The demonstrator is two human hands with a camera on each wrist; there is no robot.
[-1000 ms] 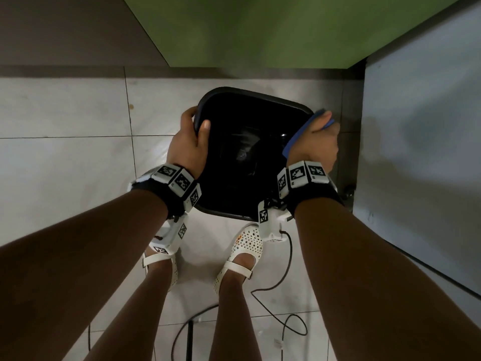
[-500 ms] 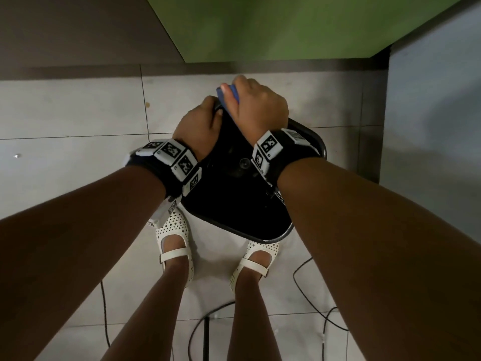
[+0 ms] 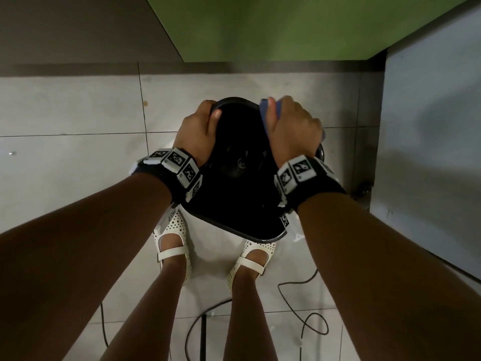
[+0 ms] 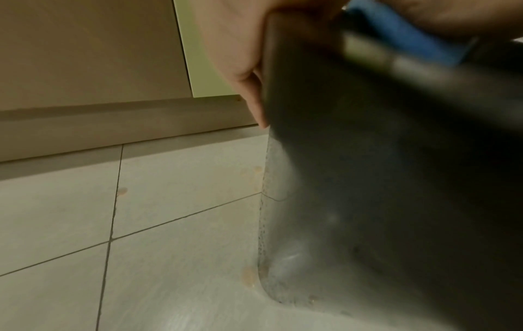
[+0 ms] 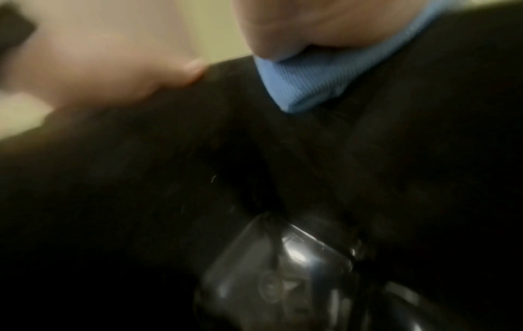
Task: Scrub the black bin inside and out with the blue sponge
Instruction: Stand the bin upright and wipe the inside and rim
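The black bin [image 3: 234,204] stands on the tiled floor in front of my feet, its mouth open toward me. My left hand [image 3: 200,131] grips the bin's far left rim, thumb inside and fingers outside [image 4: 249,74]. My right hand [image 3: 291,128] holds the blue sponge [image 3: 265,113] folded over the far right rim, thumb on the inner side. In the right wrist view the sponge [image 5: 308,80] lies against the bin's inner wall [image 5: 141,179] under my hand. The left wrist view shows the bin's outer wall [image 4: 368,201] and a strip of sponge [image 4: 410,38] at the rim.
A green wall panel [image 3: 260,27] and a brown skirting run behind the bin. A pale grey panel [image 3: 429,152] stands close on the right. Black cables [image 3: 299,308] trail on the floor tiles by my white sandals [image 3: 171,243].
My right hand with the sponge slid from the far left corner rightward along the far rim. The left hand kept its grip on the rim; the bin shifted slightly.
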